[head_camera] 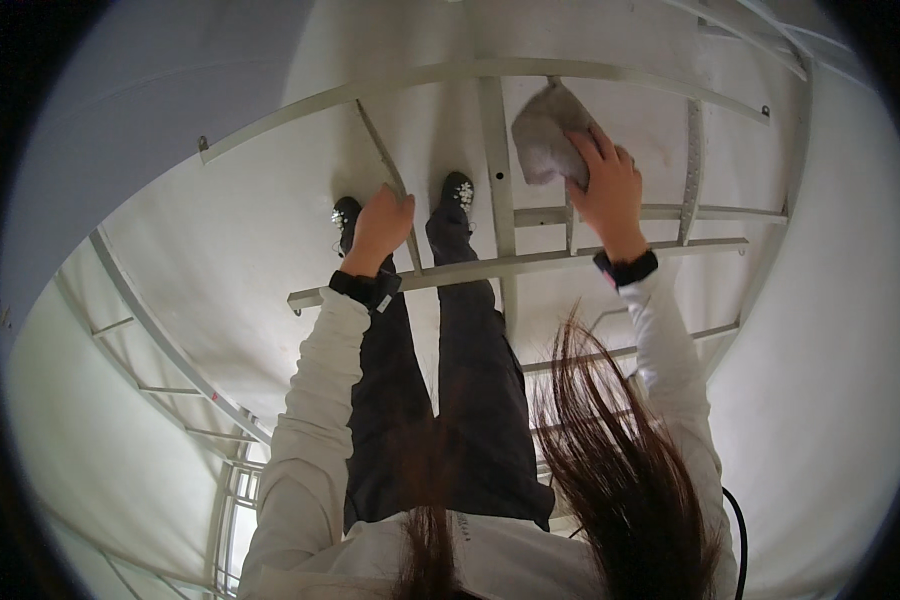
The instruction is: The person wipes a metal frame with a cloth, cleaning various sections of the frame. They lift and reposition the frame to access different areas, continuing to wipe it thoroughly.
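Observation:
A pale metal frame (450, 73) with two long rails and slim crossbars stretches across in front of me. My left hand (381, 225) is closed around a thin crossbar (375, 139) that joins the far rail to the near rail (457, 271). In my right hand (611, 184) is a crumpled grey cloth (547, 135). The upper tip of this cloth meets the far rail, and the rest hangs over the area to the right of a wide flat bar (499, 172). Part of the cloth is hidden under my fingers.
Both my shoes (459, 191) stand on the pale floor (270, 225) beneath the frame. On the right are more metal bars, including a perforated strip (691, 165). A ladder-like metal structure (165, 330) runs along the left. A black cable (740, 532) hangs at lower right.

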A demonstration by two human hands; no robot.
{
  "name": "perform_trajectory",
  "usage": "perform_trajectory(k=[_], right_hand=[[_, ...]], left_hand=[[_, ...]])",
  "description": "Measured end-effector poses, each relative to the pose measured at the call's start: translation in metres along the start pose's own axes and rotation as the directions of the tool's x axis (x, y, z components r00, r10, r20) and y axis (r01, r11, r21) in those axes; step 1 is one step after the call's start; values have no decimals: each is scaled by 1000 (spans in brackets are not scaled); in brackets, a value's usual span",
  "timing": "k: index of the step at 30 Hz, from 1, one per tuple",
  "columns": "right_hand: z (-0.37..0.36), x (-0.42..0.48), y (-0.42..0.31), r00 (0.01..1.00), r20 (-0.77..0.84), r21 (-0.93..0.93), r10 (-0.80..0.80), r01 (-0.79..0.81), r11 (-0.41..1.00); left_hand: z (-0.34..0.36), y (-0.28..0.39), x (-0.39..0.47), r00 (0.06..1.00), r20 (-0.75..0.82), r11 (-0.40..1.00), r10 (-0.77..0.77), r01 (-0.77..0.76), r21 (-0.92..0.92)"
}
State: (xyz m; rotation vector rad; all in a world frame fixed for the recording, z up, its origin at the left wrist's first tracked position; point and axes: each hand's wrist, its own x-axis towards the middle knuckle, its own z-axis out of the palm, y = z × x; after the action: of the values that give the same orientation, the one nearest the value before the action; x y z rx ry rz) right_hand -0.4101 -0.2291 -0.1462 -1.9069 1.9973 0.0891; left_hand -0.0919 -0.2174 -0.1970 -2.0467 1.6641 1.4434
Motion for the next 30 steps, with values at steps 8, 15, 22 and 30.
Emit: perform_trajectory(k=[8,15,22,30], right_hand=[[16,-93,8,994,91,53,52,-57,997],[-24,-62,-52,969,120,702,214,-235,672],[7,22,-184,993,-51,529,-105,116,841],[44,31,-236,993,87,324,-77,45,945]], left_hand=[[-2,7,-11,999,-15,986,32,-34,-162],[3,-28,-12,998,-14,869,61,-60,-492],[-55,9,-41,971,-228,598,-68,-143,-789],[-51,-9,3,989,-56,342,-135,-7,-940]])
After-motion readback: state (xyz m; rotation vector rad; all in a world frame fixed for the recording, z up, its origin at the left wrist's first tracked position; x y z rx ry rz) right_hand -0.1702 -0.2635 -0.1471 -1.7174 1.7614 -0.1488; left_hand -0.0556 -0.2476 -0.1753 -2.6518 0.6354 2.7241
